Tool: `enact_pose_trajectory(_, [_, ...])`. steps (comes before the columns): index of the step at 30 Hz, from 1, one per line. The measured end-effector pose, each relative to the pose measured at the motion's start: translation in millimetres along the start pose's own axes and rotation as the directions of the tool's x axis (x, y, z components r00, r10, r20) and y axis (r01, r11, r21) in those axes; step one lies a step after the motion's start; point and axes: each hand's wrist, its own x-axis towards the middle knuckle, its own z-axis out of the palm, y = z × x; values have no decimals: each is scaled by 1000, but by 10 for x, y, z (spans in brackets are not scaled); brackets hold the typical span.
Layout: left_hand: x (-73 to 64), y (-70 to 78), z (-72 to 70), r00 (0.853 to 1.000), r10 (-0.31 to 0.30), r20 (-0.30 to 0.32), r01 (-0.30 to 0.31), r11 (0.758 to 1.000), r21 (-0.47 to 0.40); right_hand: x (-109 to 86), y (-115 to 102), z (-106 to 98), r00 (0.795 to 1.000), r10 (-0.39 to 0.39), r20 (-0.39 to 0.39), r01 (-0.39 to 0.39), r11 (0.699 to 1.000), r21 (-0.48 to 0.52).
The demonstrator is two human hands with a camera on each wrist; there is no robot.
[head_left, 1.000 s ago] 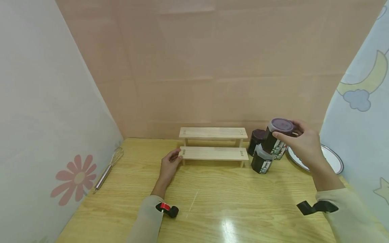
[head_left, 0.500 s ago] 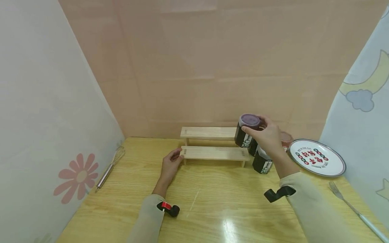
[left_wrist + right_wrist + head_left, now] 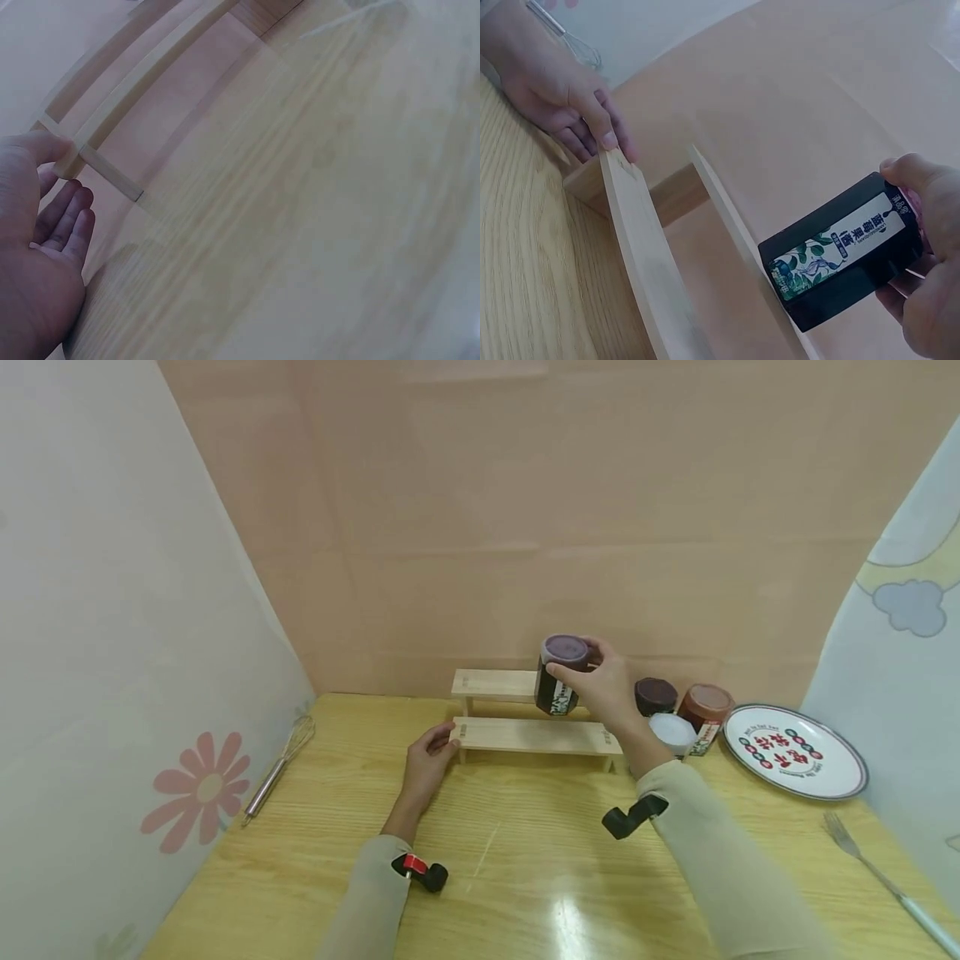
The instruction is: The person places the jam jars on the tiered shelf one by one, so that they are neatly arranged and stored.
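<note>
My right hand [image 3: 611, 693] grips a dark, faceted jar [image 3: 551, 689] near its purple lid, thumb on one side and fingers on the other. The jar is upright in front of the upper tier of a two-tier wooden shelf [image 3: 525, 735]. In the right wrist view, its label [image 3: 836, 251] shows leaves and berries, and the base end overlaps the upper board; I cannot tell whether they touch. At the left end of the lower board, my left hand [image 3: 429, 767] pinches the wood between thumb and forefinger; the other fingers [image 3: 79, 232] are bent below the board.
Right of the shelf stand a dark-lidded jar [image 3: 656, 696], a white-lidded jar [image 3: 672, 732] partly behind my right arm, and a reddish-brown jar [image 3: 703, 710]. Farther right lie an oval plate [image 3: 825, 772] and a fork [image 3: 877, 877]. A whisk [image 3: 277, 772] lies at the left.
My right hand has carried the jar leftward, away from the other jars, to the upper board. My left hand has stayed on the shelf's end. The plate and fork have come into fuller view.
</note>
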Motion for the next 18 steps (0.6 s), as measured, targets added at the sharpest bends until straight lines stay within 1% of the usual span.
enact_pose_trajectory(5, [-32, 7, -16, 1000, -6, 1, 6, 1000, 4, 102, -58, 208, 1000, 6, 4, -6, 999, 44])
enact_pose_trajectory(8, [-44, 4, -16, 1000, -8, 5, 8, 1000, 4, 162, -80, 316, 1000, -6, 0, 6, 999, 46])
enact_pose_trajectory(14, [-36, -10, 7, 1000, -10, 4, 10, 1000, 1, 261, -123, 493, 1000, -7, 17, 6, 998, 68])
enact_pose_trajectory(18, [-41, -3, 31, 1000, -9, 7, 9, 1000, 1, 310, -146, 595, 1000, -18, 2, 18, 998, 67])
